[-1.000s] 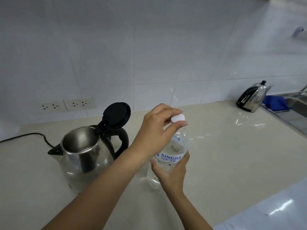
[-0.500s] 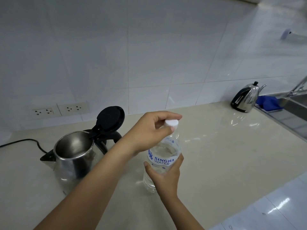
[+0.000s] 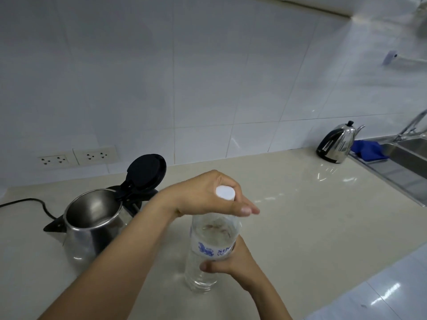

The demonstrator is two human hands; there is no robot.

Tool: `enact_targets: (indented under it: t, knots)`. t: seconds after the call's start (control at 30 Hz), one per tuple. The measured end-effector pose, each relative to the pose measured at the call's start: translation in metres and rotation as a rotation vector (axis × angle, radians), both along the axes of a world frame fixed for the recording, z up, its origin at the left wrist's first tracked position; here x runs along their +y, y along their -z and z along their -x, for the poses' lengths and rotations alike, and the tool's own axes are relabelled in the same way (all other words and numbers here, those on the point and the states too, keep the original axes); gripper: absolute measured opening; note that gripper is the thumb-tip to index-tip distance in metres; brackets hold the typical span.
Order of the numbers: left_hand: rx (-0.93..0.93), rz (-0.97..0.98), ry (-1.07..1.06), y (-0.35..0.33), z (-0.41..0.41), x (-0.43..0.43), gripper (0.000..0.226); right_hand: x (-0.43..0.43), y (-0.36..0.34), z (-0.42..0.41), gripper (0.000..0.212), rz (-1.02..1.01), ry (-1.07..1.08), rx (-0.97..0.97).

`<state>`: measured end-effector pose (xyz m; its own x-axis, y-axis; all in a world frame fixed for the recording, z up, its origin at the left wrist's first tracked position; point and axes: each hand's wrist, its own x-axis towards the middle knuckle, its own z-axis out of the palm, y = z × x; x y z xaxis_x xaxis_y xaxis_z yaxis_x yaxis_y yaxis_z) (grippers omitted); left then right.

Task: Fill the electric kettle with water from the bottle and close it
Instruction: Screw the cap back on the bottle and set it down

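A steel electric kettle (image 3: 92,222) stands on the counter at the left, its black lid (image 3: 146,172) tipped up and its inside showing bare metal. To its right a clear water bottle (image 3: 208,245) with a blue-printed label stands on the counter. My right hand (image 3: 233,262) grips the bottle's body from the near side. My left hand (image 3: 203,197) reaches across from the left and is closed around the white cap (image 3: 225,192), whose top shows between my fingers. The cap sits on the bottle's neck.
A second steel kettle (image 3: 335,144) stands at the back right beside a blue cloth (image 3: 367,150) and a steel sink (image 3: 411,153). Wall sockets (image 3: 94,155) sit behind the open kettle, and a black cord (image 3: 34,202) runs off to the left. The counter's front edge is at the lower right.
My left hand has turned on the cap, from a fingertip pinch to fingers wrapped over and past it. My right hand still holds the bottle in the same spot.
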<state>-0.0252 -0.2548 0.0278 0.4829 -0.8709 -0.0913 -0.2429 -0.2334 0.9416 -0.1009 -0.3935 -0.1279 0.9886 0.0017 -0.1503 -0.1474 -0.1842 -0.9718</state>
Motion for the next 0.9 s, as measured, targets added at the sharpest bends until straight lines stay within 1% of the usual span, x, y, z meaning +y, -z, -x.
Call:
enact_targets:
  t: [0.1,0.13,0.2,0.23,0.27,0.3,0.33,0.4,0.43,0.47,0.5,0.57,0.67,0.73,0.8,0.83,0.87,0.9]
  knots:
    - [-0.019,-0.108,0.335,-0.009,-0.015,0.005,0.012,-0.007,-0.009,-0.004,0.080,0.000,-0.188,0.074]
    - [-0.014,-0.114,0.406,-0.010,-0.019,0.005,0.008,-0.008,-0.011,-0.005,0.078,0.000,-0.233,0.085]
    - [0.002,-0.088,0.429,-0.008,-0.021,0.006,0.003,-0.008,-0.013,-0.005,0.076,-0.015,-0.249,0.082]
    - [0.001,-0.059,0.385,-0.004,-0.020,0.006,0.008,-0.005,-0.012,-0.004,0.078,-0.035,-0.222,0.067]
    - [-0.013,-0.021,0.298,0.000,-0.016,0.007,0.015,-0.001,-0.009,-0.003,0.081,-0.057,-0.178,0.044]
    - [-0.037,0.022,0.160,0.004,-0.010,0.008,0.022,0.003,-0.006,-0.003,0.086,-0.070,-0.123,0.016]
    - [-0.075,0.078,-0.030,0.011,-0.005,0.008,0.026,0.009,-0.003,-0.004,0.090,-0.074,-0.066,-0.017]
    - [-0.206,0.248,-0.536,0.028,0.008,0.010,0.032,0.021,0.000,-0.008,0.095,-0.088,0.037,-0.079]
    - [-0.265,0.349,-0.778,0.037,0.016,0.013,0.033,0.027,0.001,-0.012,0.094,-0.105,0.084,-0.099]
    - [-0.314,0.430,-0.972,0.047,0.023,0.015,0.033,0.033,0.000,-0.017,0.091,-0.122,0.132,-0.115]
    - [-0.358,0.477,-1.117,0.057,0.030,0.019,0.031,0.038,0.001,-0.022,0.087,-0.136,0.185,-0.131]
    - [-0.478,0.498,-1.283,0.078,0.042,0.029,0.030,0.049,0.000,-0.037,0.082,-0.147,0.282,-0.158]
    - [-0.674,0.437,-1.377,0.110,0.055,0.052,0.038,0.063,-0.002,-0.064,0.073,-0.141,0.415,-0.187]
    - [-0.779,0.341,-1.459,0.125,0.061,0.072,0.052,0.071,-0.005,-0.082,0.071,-0.133,0.483,-0.205]
    - [-0.888,0.229,-1.547,0.137,0.066,0.092,0.069,0.077,-0.007,-0.098,0.075,-0.135,0.535,-0.221]
    - [-0.906,0.184,-1.592,0.141,0.067,0.100,0.078,0.079,-0.007,-0.104,0.077,-0.135,0.556,-0.221]
    - [-0.885,0.150,-1.641,0.144,0.068,0.110,0.088,0.082,-0.006,-0.110,0.079,-0.133,0.570,-0.217]
    - [-0.818,0.127,-1.693,0.146,0.067,0.119,0.099,0.083,-0.005,-0.115,0.081,-0.131,0.582,-0.213]
